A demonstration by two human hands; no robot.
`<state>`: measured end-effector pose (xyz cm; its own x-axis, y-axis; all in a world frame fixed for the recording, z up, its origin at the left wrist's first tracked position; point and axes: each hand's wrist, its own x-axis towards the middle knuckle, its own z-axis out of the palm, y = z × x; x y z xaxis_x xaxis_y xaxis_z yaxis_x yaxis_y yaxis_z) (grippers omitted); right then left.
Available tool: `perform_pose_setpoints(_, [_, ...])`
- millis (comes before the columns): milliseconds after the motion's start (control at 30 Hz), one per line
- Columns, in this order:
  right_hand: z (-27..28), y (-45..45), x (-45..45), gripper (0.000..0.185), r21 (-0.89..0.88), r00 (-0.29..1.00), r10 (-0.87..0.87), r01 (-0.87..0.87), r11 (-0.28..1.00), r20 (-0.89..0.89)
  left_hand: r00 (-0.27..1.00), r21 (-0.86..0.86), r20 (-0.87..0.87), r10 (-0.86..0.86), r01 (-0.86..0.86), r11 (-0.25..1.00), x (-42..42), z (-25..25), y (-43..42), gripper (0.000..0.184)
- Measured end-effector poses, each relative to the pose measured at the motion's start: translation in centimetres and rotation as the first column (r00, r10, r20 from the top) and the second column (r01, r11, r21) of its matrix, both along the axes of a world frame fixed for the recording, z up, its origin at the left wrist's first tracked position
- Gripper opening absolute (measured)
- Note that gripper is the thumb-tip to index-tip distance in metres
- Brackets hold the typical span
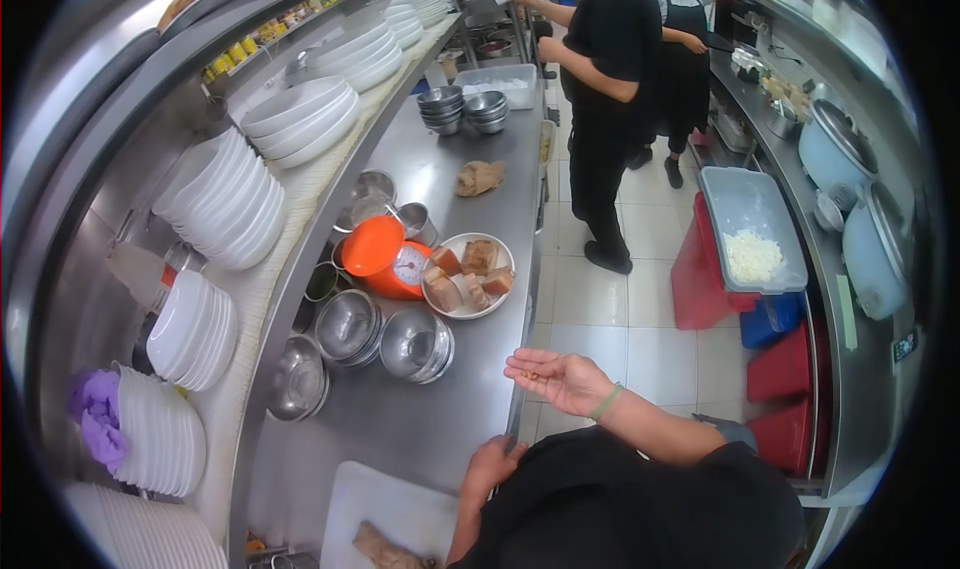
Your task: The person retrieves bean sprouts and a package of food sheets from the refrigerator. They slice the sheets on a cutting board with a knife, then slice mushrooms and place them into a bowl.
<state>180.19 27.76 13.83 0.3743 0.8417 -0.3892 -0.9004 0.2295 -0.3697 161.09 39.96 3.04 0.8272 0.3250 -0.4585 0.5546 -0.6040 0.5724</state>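
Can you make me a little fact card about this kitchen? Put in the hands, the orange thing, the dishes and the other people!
Right hand: palm up, with small bits too tiny to name
Left hand: at the edge of the steel counter
Orange thing: kitchen scale with a round dial
Beside it: white bowl of brown chunks
Dishes: metal bowls on the counter, white dishes stacked on the shelf
Other people: two, both standing

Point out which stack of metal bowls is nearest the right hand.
Nearest the right hand is the bowl stack beside the white plate; two other near stacks lie farther left, and the far pair stand beyond the plate.
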Motion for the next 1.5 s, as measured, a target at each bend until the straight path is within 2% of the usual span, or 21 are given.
perform_pose_setpoints(233, [4.0,1.2,0.6,0.046,0.148,0.998,0.059,-0.061,0.987,0.017,0.999,-0.029,-0.045,-0.025,0.024,0.999,0.3,-0.4,0.2,0.060])
perform_pose_setpoints(367, [6.8,1.6,0.6,0.048,0.164,0.994,0.086,-0.096,0.982,0.065,0.998,-0.019,-0.053,-0.046,0.045,0.999,0.8,0.0,0.3,0.060])
perform_pose_setpoints(533, [9.6,1.8,0.4,0.050,0.230,0.995,0.101,-0.100,0.968,0.004,0.999,-0.034,-0.049,-0.022,0.021,0.999,0.5,-0.5,0.2,0.059])
perform_pose_setpoints(767, [14.0,2.2,0.6,0.054,0.307,0.989,0.146,-0.142,0.941,0.010,1.000,-0.014,-0.020,-0.005,0.005,1.000,0.7,0.2,-0.5,0.057])
perform_pose_setpoints(833, [16.9,1.9,0.1,0.057,0.353,0.983,0.164,-0.182,0.918,0.080,0.999,-0.007,-0.033,0.015,-0.016,1.000,0.9,-0.1,-0.7,0.056])
perform_pose_setpoints(900, [20.2,1.0,-0.9,0.057,0.408,0.952,0.238,-0.299,0.863,0.194,1.000,-0.033,0.013,-0.019,0.019,0.999,0.6,-2.2,-0.8,0.056])
perform_pose_setpoints(933, [21.7,0.1,-1.6,0.064,0.439,0.915,0.290,-0.391,0.809,0.281,0.999,0.003,-0.010,-0.044,0.044,0.999,0.6,-2.3,-1.0,0.057])
perform_pose_setpoints(967, [23.2,-1.1,-2.5,0.072,0.462,0.870,0.327,-0.476,0.748,0.368,1.000,-0.058,-0.019,0.014,-0.015,0.998,0.9,-1.0,-1.5,0.057])
perform_pose_setpoints(1033, [25.2,-4.0,-4.6,0.076,0.547,0.791,0.372,-0.607,0.576,0.485,1.000,-0.027,0.003,-0.017,0.017,1.000,1.6,-0.2,-1.9,0.056])
perform_pose_setpoints(1067, [25.7,-4.6,-4.5,0.076,0.554,0.796,0.361,-0.600,0.576,0.487,0.998,-0.020,0.000,-0.056,0.056,0.998,1.3,-0.3,-2.5,0.055])
perform_pose_setpoints(1167, [26.7,-6.9,-3.3,0.098,0.539,0.656,0.173,-0.719,0.438,0.735,0.982,-0.048,-0.054,-0.183,0.180,0.983,3.3,-0.6,-2.5,0.055])
perform_pose_setpoints(1200, [26.8,-7.9,-3.2,0.106,0.514,0.596,0.089,-0.749,0.418,0.798,0.975,-0.017,-0.006,-0.221,0.221,0.975,3.9,-0.8,-2.7,0.055])
perform_pose_setpoints(1233, [26.7,-8.4,-4.3,0.106,0.521,0.607,0.046,-0.717,0.464,0.794,0.962,0.011,0.040,-0.272,0.271,0.962,4.4,-1.1,-3.0,0.055])
perform_pose_setpoints(1267, [26.4,-8.2,-6.2,0.106,0.718,0.797,-0.092,-0.480,0.504,0.597,0.939,0.010,0.030,-0.343,0.343,0.939,4.6,-2.9,-2.9,0.055])
perform_pose_setpoints(1300, [26.2,-8.5,-7.4,0.107,0.852,0.904,-0.252,-0.189,0.488,0.345,0.948,0.007,0.053,-0.313,0.313,0.950,4.3,-5.6,-2.7,0.053])
perform_pose_setpoints(1333, [26.9,-10.1,-6.3,0.091,0.749,0.910,-0.179,-0.184,0.636,0.375,0.954,0.001,0.072,-0.292,0.293,0.956,4.6,-7.4,-2.5,0.052])
perform_pose_setpoints(1367, [27.8,-12.2,-4.9,0.077,0.626,0.922,-0.109,-0.162,0.763,0.372,0.920,-0.010,0.051,-0.389,0.390,0.921,5.6,-7.8,-2.7,0.052])
perform_pose_setpoints(1433, [25.3,-12.8,-2.5,0.067,0.640,0.858,-0.370,0.066,0.765,0.355,0.812,0.002,0.041,-0.583,0.583,0.812,8.0,-7.7,-2.8,0.055])
perform_pose_setpoints(1500, [20.7,-14.1,-0.6,0.040,0.546,0.708,-0.603,0.362,0.756,0.367,0.667,0.012,0.056,-0.743,0.743,0.669,12.3,-6.5,-4.2,0.057])
